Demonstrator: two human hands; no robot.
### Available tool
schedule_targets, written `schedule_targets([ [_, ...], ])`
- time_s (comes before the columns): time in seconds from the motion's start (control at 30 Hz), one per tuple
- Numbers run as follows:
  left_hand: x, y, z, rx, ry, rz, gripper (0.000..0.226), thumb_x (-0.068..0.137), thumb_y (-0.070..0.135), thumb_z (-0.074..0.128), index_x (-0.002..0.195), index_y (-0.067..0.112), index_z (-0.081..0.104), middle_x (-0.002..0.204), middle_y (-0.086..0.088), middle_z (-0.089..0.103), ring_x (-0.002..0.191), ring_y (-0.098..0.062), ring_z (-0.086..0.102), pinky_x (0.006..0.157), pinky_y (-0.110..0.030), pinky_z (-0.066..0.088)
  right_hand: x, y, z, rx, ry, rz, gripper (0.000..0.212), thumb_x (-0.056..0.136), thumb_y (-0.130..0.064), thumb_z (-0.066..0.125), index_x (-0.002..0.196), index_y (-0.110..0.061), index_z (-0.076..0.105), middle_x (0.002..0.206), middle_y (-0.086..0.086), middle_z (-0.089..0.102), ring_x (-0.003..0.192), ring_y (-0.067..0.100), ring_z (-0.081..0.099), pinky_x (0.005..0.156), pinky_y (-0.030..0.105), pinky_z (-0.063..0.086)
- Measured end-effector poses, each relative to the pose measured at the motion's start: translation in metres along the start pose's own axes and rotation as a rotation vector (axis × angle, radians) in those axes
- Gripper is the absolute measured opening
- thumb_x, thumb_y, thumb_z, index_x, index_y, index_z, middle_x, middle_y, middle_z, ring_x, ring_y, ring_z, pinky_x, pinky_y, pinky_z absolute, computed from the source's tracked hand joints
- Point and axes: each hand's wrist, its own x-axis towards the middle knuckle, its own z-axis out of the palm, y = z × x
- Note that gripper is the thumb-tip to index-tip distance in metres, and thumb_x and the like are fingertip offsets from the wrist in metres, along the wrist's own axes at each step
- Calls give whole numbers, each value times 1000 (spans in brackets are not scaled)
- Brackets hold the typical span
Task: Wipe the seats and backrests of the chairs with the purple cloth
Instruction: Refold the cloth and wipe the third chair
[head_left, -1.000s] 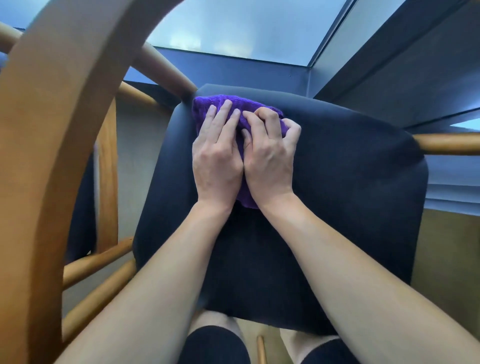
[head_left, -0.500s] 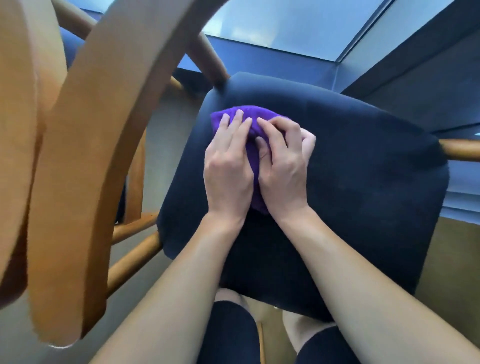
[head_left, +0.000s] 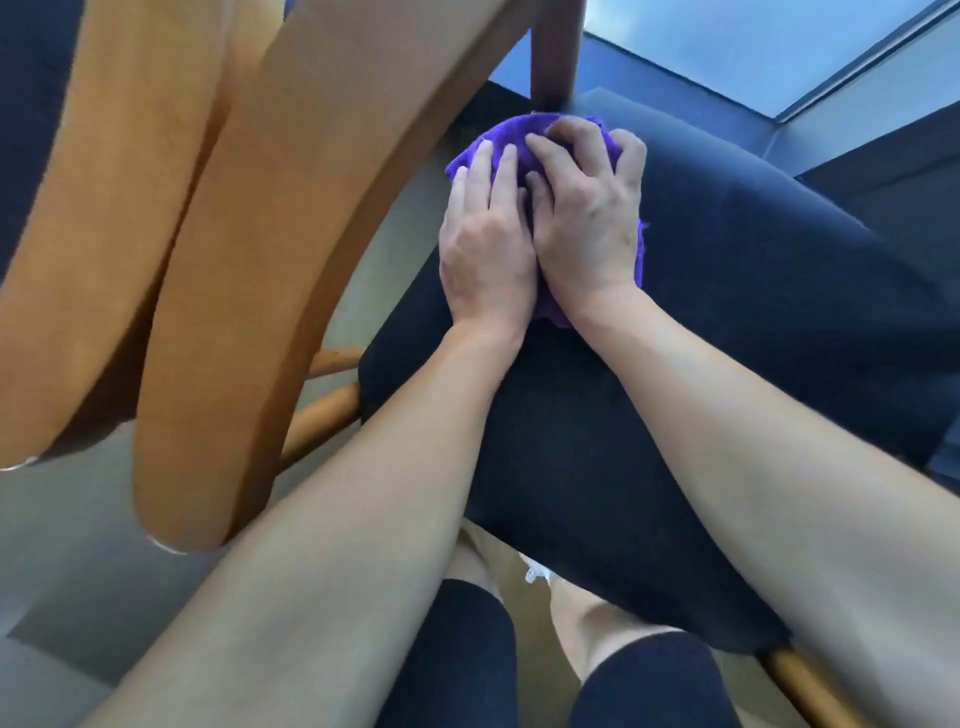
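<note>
Both hands on purple cloth (head_left: 496, 148), upper centre of frame, at far edge of dark navy seat (head_left: 727, 353). Left hand (head_left: 485, 254) lies flat, grip spread, fingers straight, pressing cloth onto cushion. Right hand (head_left: 589, 228) touching it alongside; grip curled, fingertips bunching cloth's upper folds. Cloth shows above fingers and along right hand's outer edge. Curved wooden chair frame (head_left: 244, 270) fills upper left. Wooden rung (head_left: 322, 415) left of seat. Dark shorts (head_left: 457, 665) at bottom centre.
</note>
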Motion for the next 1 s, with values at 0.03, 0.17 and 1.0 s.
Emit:
schedule_targets([
  [0.03,-8,-5,-1,13,2,-18,44,107,27,38,150,17,41,159,-3,33,146,-20,30,116,-33,31,-6,-4,1,-6,-15,-24,42,103,-32,34,132,-23,62,139,-6,54,126,34,40,105,37,36],
  [0.17,-39,-25,-6,69,17,-89,45,108,27,36,152,17,37,160,-3,30,147,-20,28,118,-32,27,-34,-18,9,-5,-22,-115,41,101,-32,37,128,-20,65,133,-6,59,123,35,45,98,39,41],
  [1.0,-139,-69,-60,-299,125,-254,37,102,5,47,138,1,54,149,-13,45,140,-27,40,116,-33,32,-98,-50,15,0,-146,-476,34,101,-24,45,129,-24,64,149,0,48,137,44,36,110,55,31],
])
